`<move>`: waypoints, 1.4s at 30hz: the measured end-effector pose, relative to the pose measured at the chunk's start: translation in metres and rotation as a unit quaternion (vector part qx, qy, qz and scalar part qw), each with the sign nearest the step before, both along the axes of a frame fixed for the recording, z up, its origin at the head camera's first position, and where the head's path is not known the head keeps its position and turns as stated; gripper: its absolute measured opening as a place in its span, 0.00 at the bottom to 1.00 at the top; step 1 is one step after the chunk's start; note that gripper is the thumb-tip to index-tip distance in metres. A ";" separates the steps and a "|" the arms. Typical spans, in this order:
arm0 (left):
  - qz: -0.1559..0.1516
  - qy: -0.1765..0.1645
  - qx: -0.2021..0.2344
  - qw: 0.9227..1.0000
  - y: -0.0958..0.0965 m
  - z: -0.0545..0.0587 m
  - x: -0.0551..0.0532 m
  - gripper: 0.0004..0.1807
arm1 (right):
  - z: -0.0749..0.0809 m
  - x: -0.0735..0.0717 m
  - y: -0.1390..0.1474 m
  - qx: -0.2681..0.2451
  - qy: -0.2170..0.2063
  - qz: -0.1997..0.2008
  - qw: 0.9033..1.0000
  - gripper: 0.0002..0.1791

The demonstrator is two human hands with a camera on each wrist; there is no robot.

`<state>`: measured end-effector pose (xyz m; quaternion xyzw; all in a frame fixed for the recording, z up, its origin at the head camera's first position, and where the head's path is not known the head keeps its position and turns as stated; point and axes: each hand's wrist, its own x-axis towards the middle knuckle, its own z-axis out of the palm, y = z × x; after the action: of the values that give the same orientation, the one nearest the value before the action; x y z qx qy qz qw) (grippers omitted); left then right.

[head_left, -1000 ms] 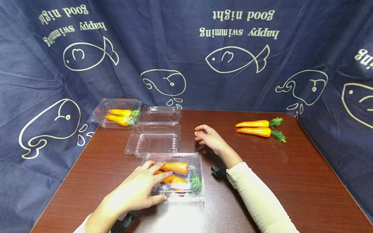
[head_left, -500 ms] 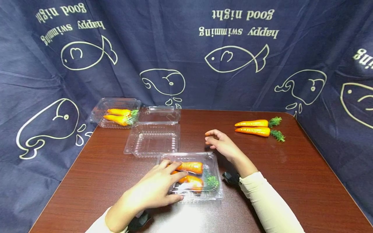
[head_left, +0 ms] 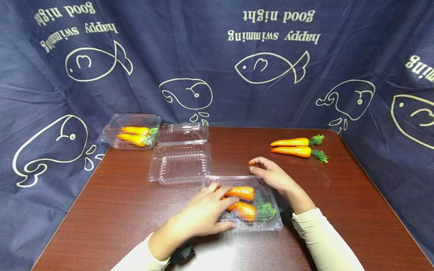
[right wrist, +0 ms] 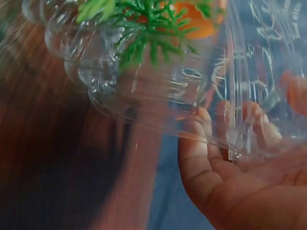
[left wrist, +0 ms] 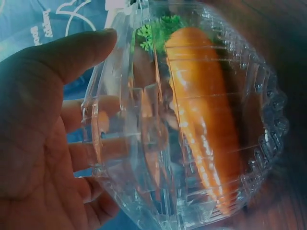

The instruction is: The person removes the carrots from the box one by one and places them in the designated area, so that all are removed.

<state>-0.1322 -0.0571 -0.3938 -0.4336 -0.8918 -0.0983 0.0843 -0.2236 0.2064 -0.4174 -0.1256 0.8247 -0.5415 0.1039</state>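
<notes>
A transparent plastic clamshell box, lid down, lies on the table before me. Inside are two orange carrots with leafy green tops, the nearer carrot and the farther carrot. My left hand lies spread over the box's left part, fingers on the lid and thumb along the near edge. In the left wrist view one carrot shows through the ribbed wall. My right hand, fingers loosely bent, is at the far right corner of the box. Leafy green shows above its fingers in the right wrist view.
Another clamshell sits at the back left with its lid folded back. Beside it, a lidded clamshell holds carrots. Two loose carrots, a rear carrot and a front carrot, lie back right. A blue curtain borders the table.
The carrot box has slid to the right under my left hand. My right hand has moved right and a little nearer, and the box's far corner now reaches it.
</notes>
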 end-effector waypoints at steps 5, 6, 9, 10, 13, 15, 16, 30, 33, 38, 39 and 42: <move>-0.012 0.008 0.001 1.000 0.013 0.000 -0.002 0.34 | 0.000 0.003 0.013 -0.003 -0.007 -0.003 1.000 0.19; -0.015 0.008 0.002 1.000 0.015 0.000 -0.003 0.34 | 0.000 0.003 0.015 -0.005 -0.007 -0.004 1.000 0.19; -0.020 0.009 0.006 1.000 0.019 0.000 -0.008 0.34 | -0.001 0.004 0.021 -0.010 -0.008 -0.008 1.000 0.19; -0.022 0.008 0.008 1.000 0.020 0.000 -0.009 0.34 | -0.001 0.004 0.022 -0.013 -0.008 -0.010 1.000 0.20; -0.028 0.004 0.012 1.000 0.020 0.000 -0.013 0.34 | -0.003 0.003 0.024 -0.018 -0.006 -0.014 1.000 0.20; -0.027 -0.002 0.013 1.000 0.019 0.000 -0.014 0.34 | -0.004 0.001 0.023 -0.017 -0.004 -0.014 1.000 0.20; -0.025 -0.006 0.013 1.000 0.017 0.000 -0.014 0.34 | -0.004 0.001 0.022 -0.015 -0.004 -0.014 1.000 0.20; -0.006 -0.024 0.016 1.000 -0.006 0.001 -0.016 0.34 | -0.006 -0.004 -0.001 -0.023 -0.003 -0.004 1.000 0.19; -0.003 -0.029 0.019 0.999 -0.009 0.002 -0.015 0.34 | -0.006 -0.003 -0.004 -0.016 0.002 -0.011 1.000 0.18; -0.001 -0.033 0.025 0.999 -0.013 0.001 -0.015 0.34 | -0.005 -0.003 -0.008 -0.004 0.016 -0.023 1.000 0.18; -0.001 -0.033 0.028 0.999 -0.014 0.001 -0.016 0.34 | -0.005 -0.003 -0.008 -0.004 0.019 -0.026 0.999 0.18; -0.007 -0.028 0.045 0.999 -0.017 -0.001 -0.016 0.34 | -0.003 0.001 -0.007 -0.007 0.030 -0.043 0.999 0.18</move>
<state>-0.1480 -0.0739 -0.3946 -0.4322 -0.8856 -0.1510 0.0776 -0.2231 0.1996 -0.4206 -0.1067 0.8285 -0.5470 0.0548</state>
